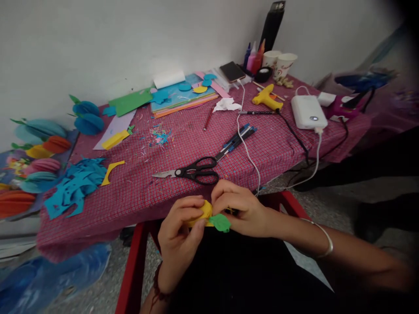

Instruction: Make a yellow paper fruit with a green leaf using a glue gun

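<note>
Close to my body, just off the table's front edge, a small yellow paper piece [206,210] with a green paper leaf [221,223] sits between my two hands. My left hand [181,231] is closed on its left side, thumb below and fingers above. From the right, my right hand [240,209] pinches it beside the leaf; the fingertips partly hide the contact. Black-handled scissors [193,171] lie on the table just beyond my hands, with a blue-and-black cutter [236,140] touching their handles.
Blue paper scraps [78,181] are heaped at the left, near several folded paper fruits [87,115]. A yellow glue gun [267,97], a white power bank [308,111] and its cable [250,157] occupy the right. Paper cups [284,64] stand at the back.
</note>
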A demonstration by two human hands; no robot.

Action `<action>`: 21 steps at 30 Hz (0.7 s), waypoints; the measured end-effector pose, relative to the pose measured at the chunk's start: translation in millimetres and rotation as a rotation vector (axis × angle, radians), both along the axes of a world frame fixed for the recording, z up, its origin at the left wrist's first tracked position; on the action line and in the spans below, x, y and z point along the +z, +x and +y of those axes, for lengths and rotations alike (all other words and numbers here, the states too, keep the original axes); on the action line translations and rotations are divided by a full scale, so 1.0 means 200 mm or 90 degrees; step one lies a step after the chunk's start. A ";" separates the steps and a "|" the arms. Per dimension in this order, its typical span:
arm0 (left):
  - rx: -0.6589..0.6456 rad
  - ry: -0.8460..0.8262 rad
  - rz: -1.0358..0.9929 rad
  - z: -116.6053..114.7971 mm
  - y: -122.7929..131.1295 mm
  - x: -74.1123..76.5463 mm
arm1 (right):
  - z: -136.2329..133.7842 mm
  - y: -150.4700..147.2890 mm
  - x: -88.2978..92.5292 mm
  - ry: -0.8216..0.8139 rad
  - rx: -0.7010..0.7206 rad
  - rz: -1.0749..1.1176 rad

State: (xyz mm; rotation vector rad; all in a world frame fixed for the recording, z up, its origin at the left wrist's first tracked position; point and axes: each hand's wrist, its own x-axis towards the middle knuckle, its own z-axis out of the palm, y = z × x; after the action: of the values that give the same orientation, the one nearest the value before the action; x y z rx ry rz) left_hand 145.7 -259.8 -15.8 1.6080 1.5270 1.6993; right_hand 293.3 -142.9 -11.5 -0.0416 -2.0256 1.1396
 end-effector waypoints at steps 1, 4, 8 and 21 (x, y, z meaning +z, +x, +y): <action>0.000 0.003 -0.006 0.00 0.00 0.00 | 0.00 0.00 0.00 -0.002 0.004 -0.004; 0.001 0.000 -0.020 0.01 0.00 0.01 | 0.01 0.00 -0.01 -0.012 0.027 -0.021; 0.006 -0.043 -0.052 0.00 -0.01 0.01 | 0.03 0.01 0.00 -0.036 0.052 -0.043; -0.011 -0.140 -0.124 0.01 -0.01 -0.02 | 0.10 0.09 0.08 -0.042 0.166 -0.148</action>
State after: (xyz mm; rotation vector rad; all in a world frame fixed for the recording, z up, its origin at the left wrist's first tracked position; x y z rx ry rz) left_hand 142.8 -257.2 -20.7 1.3025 1.5371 1.5656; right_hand 310.3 -123.9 4.5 0.0612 -2.2460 1.4196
